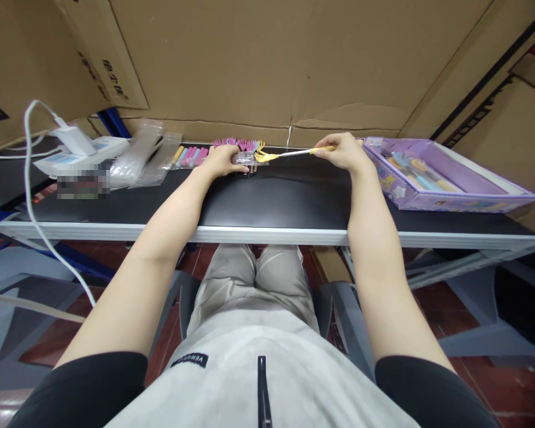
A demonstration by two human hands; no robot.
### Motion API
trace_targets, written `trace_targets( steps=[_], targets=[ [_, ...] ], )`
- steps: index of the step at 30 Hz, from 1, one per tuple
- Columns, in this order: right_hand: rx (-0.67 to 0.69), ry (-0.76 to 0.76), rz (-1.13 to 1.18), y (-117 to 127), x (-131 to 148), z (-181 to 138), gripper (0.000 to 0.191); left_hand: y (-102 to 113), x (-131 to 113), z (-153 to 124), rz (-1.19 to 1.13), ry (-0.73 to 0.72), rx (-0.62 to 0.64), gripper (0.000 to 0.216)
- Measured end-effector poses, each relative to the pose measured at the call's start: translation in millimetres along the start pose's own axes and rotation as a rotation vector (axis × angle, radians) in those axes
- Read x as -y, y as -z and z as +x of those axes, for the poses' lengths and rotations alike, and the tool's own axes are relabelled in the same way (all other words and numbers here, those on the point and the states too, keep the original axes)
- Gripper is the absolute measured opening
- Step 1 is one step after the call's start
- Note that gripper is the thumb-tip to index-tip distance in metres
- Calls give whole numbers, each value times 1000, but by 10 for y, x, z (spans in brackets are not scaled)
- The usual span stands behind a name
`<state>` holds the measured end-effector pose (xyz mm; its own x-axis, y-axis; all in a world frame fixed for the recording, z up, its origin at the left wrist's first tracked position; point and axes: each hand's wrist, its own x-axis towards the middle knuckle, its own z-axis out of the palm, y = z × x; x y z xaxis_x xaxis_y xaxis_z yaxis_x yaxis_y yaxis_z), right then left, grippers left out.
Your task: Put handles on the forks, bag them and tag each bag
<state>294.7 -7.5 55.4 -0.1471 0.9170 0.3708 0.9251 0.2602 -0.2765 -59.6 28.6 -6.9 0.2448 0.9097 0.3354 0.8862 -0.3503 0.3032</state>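
Note:
My right hand (341,151) is closed around the yellow handle of a back scratcher (296,153). Its thin metal rod points left and ends in a yellow claw head. That head meets the right end of a clear plastic bag (245,158), which my left hand (220,161) pinches between thumb and fingers. Whether the claw is inside the bag or just against it, I cannot tell. Behind the bag, several pink, blue and yellow claw heads (236,143) lie in a row. Left of my left hand are coloured handles (191,157), partly covered by my fingers.
At the right stands an open purple display box (455,202) with more scratchers inside. Clear plastic bags (136,157) lie at the left, beside a white power strip (89,153) with a charger and cable. Cardboard (294,65) walls off the back of the black table (276,205).

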Motion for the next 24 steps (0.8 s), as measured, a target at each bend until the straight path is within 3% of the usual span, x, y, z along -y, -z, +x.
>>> trace_targets(
  steps=[7, 14, 24],
  targets=[
    [25, -18, 32, 14, 84, -27, 20, -5, -6, 9, -29, -14, -11, 47],
    [15, -5, 39, -21, 95, -14, 20, 30, -109, -30, 27, 14, 29, 41],
    [33, 1, 26, -40, 136, -23, 22, -12, -56, -10, -6, -25, 19, 45]
  ],
)
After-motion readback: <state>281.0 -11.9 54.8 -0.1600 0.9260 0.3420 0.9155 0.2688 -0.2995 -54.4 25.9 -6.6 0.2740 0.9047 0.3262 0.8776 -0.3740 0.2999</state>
